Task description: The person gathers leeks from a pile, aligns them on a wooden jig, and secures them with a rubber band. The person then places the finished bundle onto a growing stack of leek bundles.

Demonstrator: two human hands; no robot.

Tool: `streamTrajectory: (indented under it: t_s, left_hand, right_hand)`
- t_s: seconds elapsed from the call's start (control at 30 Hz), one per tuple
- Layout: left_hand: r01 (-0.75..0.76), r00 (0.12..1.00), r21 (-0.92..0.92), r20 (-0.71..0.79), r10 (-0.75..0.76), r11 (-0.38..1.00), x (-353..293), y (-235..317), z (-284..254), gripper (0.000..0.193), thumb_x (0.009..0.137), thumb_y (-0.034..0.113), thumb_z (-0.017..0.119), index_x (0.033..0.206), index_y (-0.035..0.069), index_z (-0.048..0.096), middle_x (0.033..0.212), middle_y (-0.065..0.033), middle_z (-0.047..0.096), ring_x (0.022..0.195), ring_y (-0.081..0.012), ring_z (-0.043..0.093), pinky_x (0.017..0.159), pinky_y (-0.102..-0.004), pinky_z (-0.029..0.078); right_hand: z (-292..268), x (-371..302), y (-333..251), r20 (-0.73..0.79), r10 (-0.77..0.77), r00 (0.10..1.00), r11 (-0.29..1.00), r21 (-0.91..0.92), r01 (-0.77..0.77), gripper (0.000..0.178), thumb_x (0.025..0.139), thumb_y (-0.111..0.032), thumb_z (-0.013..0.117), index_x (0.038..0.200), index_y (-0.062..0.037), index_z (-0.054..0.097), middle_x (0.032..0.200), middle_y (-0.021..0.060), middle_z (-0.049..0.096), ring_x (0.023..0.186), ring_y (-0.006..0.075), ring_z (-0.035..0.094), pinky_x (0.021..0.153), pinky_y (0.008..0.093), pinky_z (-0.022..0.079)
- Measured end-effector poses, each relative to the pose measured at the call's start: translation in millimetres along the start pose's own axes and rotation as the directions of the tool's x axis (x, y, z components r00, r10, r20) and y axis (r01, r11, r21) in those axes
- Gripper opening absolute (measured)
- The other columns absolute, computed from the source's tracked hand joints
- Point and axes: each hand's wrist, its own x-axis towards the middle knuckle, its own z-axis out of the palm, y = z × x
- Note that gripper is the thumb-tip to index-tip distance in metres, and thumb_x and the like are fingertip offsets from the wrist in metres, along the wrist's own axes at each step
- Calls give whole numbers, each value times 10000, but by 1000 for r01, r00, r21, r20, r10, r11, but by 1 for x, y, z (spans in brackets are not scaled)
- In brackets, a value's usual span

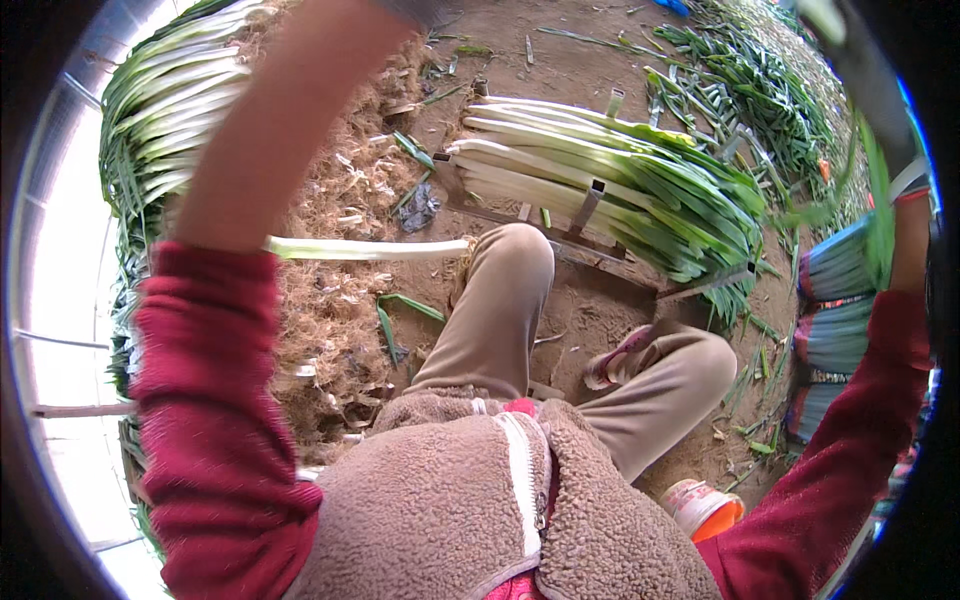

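My left arm (255, 150) is raised across the left side, its hand cut off by the top edge; only a dark patch shows past the wrist. At the far right, my right hand (880, 90), in what looks like a grey glove, is smeared by motion. A leek (879, 215) appears to be in its grip, pale end above and green leaves hanging below. Before my knees, a bundle of leeks (600, 175) lies in a low metal frame (590, 207) with upright posts. A single leek stalk (375, 248) lies between my left forearm and left knee.
A tall stack of leeks (190, 110) stands at the left, beside heaped roots and peelings (335, 300). Cut green leaves (750, 85) cover the far right ground. Tied leek bundles (838, 300) lie near my right arm. A white-and-orange tub (700, 507) sits by my right hip.
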Motion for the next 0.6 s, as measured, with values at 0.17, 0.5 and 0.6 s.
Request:
streamTrajectory:
  t_s: [0.17, 0.5, 0.6]
  left_hand:
    - [340, 848, -496, -205, -488, 799, -31, -170, -82, 527, 968, 561, 507, 1250, 115, 512, 1089, -90, 631, 1000, -289, 649, 888, -510, 567]
    - [355, 370, -680, -527, -765, 641, -132, -369, -314, 352, 975, 468, 569, 1171, 176, 566, 1088, -100, 656, 1012, -314, 660, 865, -586, 571]
    - [300, 455, -682, -512, -728, 667, -145, -383, -331, 346, 974, 420, 585, 1171, 135, 577, 1067, -130, 658, 954, -324, 670, 864, -558, 580]
  right_hand:
    - [98, -43, -77, 137, -262, 955, 936, 279, 217, 595, 734, -90, 743, 1294, -91, 544, 1063, 155, 665, 845, 330, 659, 778, 433, 537]
    - [297, -102, -270, 595, -304, 744, 795, 589, -146, 712, 768, -281, 779, 1411, -205, 483, 1067, 142, 603, 1010, 341, 605, 856, 445, 503]
    - [303, -116, -277, 525, -231, 819, 750, 632, -194, 578, 850, -274, 703, 1390, -183, 518, 1047, 138, 600, 970, 336, 586, 856, 439, 467]
